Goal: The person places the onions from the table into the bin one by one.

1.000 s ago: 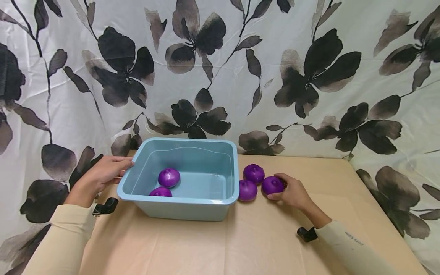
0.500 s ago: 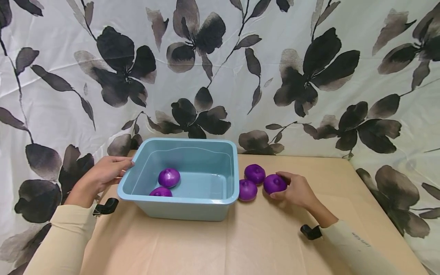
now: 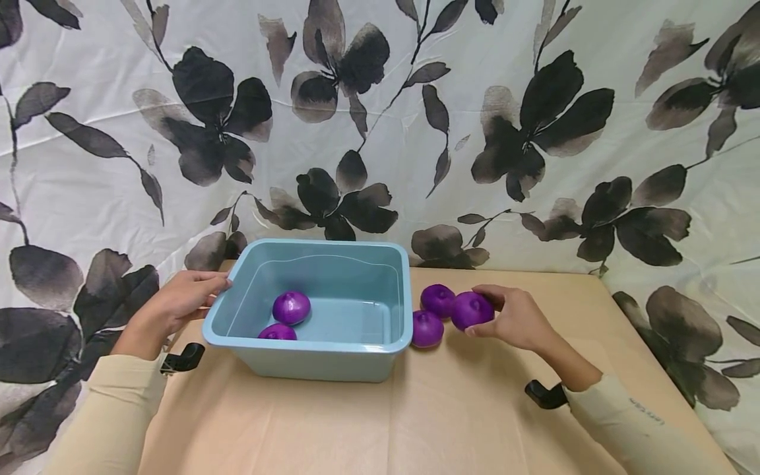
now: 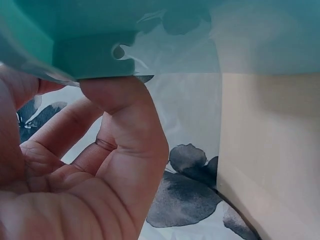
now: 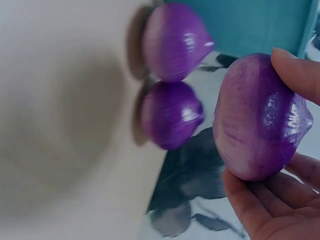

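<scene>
A light blue plastic tub [image 3: 315, 363] stands on the table, and my left hand [image 3: 184, 300] pinches its left rim. In the left wrist view the thumb [image 4: 132, 125] presses against the rim from below. My right hand [image 3: 522, 320] holds a shiny purple onion [image 3: 472, 311] between thumb and fingers. The right wrist view shows this held onion [image 5: 260, 120] raised over the table. Two more purple onions, one behind [image 3: 437, 300] and one in front [image 3: 427, 328], sit beside the tub's right wall. Inside the tub lie two onions [image 3: 291, 308], the nearer partly hidden by the front rim.
A tan covering [image 3: 463, 409] lies over the table. Behind it hangs a white cloth [image 3: 433, 218] with dark flower prints, which also drapes down both sides. Each wrist carries a small black camera, such as the one at the right sleeve [image 3: 545, 394].
My right hand has taken hold of the rightmost onion and lifted it off the table, shifting slightly right and then back left. My left hand stays at the tub's rim.
</scene>
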The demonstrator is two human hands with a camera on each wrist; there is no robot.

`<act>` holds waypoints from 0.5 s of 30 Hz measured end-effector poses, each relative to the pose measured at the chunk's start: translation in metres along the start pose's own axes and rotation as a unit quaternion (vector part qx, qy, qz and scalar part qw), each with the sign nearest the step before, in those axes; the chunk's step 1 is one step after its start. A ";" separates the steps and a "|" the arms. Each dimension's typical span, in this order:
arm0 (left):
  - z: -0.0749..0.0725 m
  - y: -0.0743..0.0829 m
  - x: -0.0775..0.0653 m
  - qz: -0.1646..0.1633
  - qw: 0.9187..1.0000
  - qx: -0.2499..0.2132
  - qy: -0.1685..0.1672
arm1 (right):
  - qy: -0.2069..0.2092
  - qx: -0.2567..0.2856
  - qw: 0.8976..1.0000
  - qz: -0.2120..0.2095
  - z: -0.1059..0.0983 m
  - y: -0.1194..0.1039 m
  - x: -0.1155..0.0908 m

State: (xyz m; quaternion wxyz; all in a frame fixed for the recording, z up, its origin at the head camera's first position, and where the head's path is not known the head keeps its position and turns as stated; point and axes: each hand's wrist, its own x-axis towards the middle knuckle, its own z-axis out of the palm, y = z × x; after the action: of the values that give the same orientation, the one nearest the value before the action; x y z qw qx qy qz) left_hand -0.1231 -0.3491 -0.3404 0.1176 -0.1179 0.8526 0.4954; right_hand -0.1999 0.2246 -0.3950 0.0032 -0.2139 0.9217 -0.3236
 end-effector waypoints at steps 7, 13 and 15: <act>-0.003 0.001 0.005 -0.002 1.000 -0.019 -0.003 | -0.018 0.020 1.000 0.011 -0.014 -0.034 0.005; -0.006 0.001 0.009 -0.002 1.000 -0.011 -0.001 | -0.023 0.036 0.999 0.002 -0.021 -0.058 0.010; -0.007 0.002 0.011 -0.002 1.000 -0.009 -0.002 | -0.025 0.039 0.999 0.002 -0.024 -0.064 0.011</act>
State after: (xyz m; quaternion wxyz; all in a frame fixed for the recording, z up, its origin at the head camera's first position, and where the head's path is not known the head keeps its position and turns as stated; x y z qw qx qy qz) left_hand -0.1348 -0.3555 -0.3393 0.1194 -0.1195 0.8476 0.5030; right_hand -0.1884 0.1895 -0.3365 0.0352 -0.2201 0.9086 -0.3533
